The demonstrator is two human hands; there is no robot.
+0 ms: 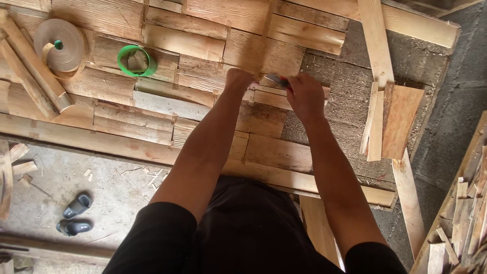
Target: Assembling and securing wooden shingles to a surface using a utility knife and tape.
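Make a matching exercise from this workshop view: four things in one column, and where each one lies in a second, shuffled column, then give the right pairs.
Things:
1. green tape ring
2. tan strip roll
3. grey slippers
4. loose wood slats

Places:
A. on the concrete floor, lower left
B. on the bare dark board, right of the hands
C. on the wood panel's far left, beside two thick sticks
D. on the panel, left of the left hand, with wood bits inside it

Pairs: 1-D, 2-C, 3-A, 4-B
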